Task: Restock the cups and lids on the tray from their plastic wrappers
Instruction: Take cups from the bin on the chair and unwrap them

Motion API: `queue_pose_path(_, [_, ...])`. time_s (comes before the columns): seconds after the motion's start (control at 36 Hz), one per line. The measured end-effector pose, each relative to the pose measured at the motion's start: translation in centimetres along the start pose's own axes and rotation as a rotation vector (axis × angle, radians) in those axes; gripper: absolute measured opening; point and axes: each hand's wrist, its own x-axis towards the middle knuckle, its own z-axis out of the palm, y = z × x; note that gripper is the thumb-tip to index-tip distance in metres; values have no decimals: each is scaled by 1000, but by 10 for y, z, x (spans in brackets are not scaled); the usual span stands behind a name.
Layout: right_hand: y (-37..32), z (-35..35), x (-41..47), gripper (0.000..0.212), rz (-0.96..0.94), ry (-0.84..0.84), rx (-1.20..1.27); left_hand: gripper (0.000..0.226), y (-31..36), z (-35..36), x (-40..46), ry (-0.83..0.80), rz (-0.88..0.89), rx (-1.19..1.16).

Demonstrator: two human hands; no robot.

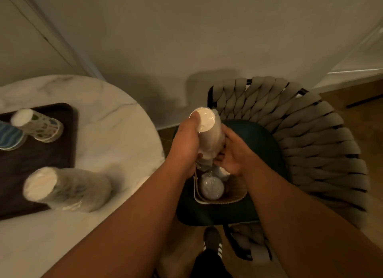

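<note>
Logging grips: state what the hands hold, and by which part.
Both hands hold one clear-plastic-wrapped white stack of lids or cups: left hand grips its upper side, right hand its lower side.

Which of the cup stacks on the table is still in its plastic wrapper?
The wrapped stack nearest the table's front edge, standing half on the dark tray. The patterned stack and blue stack behind it look bare.

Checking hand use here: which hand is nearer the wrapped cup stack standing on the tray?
Left. The left hand grips a wrapped sleeve over the chair, closer to the table-side wrapped cup stack; the right hand is beyond it.
</note>
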Motion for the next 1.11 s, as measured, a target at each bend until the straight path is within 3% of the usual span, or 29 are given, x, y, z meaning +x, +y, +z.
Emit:
queue_pose_path(0.17, [31,18,-49,101,-41,-89,42,89,7,-24,-51,-8,31,40])
queue_pose_path(0.33, [68,55,-92,100,-88,-48,87,60,11,-65,-105,-12,148,126])
queue_pose_path(0.47, [120,100,-125,116,-112,-45,77,60,-1,-113,-153,-59,184,147])
queue_pose_path(0.61, [166,140,-144,107,-89,-21,114,54,-19,-164,-181,-33,132,81])
queue_pose_path(0.69, [189,159,-152,121,-59,-32,137,57,-27,-189,-194,-13,89,44])
queue_pose_path(0.86, [213,190,-159,107,-12,-40,122,71,-32,-231,-205,13,52,-28])
queue_pose_path(1.11, [208,217,-152,69,-69,-26,-61,55,-24,-251,-189,59,146,-63])
